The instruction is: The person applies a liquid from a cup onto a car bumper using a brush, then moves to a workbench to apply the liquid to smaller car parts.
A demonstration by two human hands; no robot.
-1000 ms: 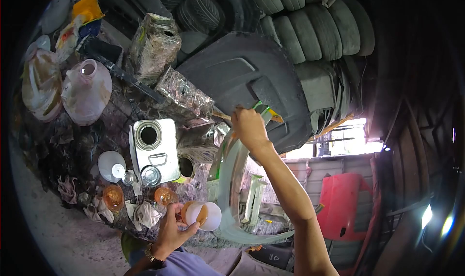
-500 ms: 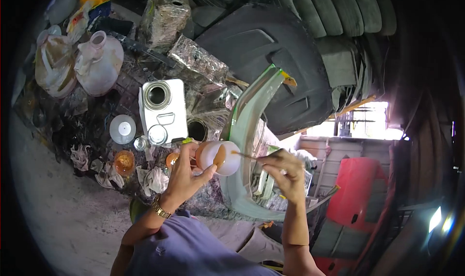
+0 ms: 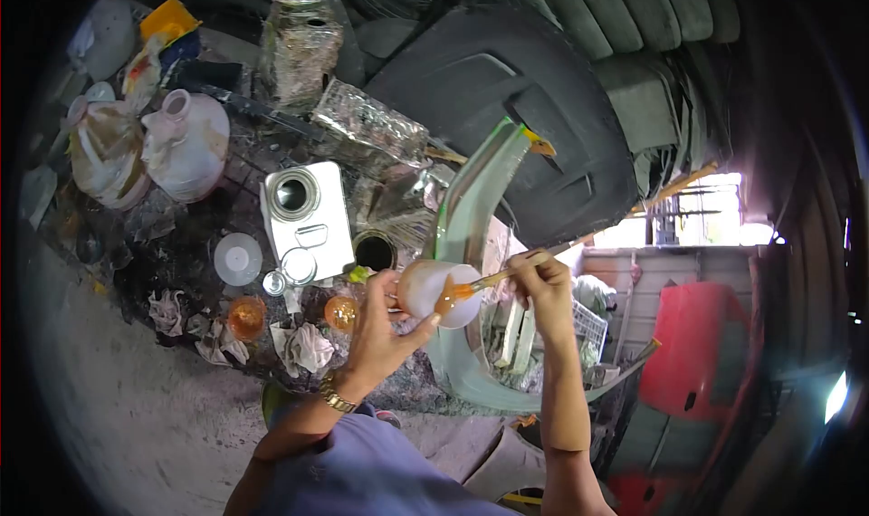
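Observation:
My left hand [image 3: 385, 326] is wrapped round a white plastic cup [image 3: 421, 290], which is tilted so its mouth faces right. Amber liquid [image 3: 444, 306] shows inside the cup. My right hand [image 3: 541, 288] grips the wooden handle of a small paintbrush [image 3: 493, 280]. The brush's orange, wet-looking end is at the cup's mouth, over the amber liquid. Just behind the cup is the curved pale green panel [image 3: 457, 362]. On the bench left of my left hand stands a small container of orange liquid [image 3: 341, 312].
A metal can [image 3: 326, 235] stands open on the dark, stained bench, with a round white lid [image 3: 238, 259] beside it. Crumpled rags [image 3: 308, 348] lie near the front edge. Plastic jugs [image 3: 187, 154] are at the far left; a red car panel [image 3: 679, 344] is at right.
The brush has moved left into the cup's mouth, its orange end now showing broadside. My right hand has risen slightly. The whole view has shifted a little.

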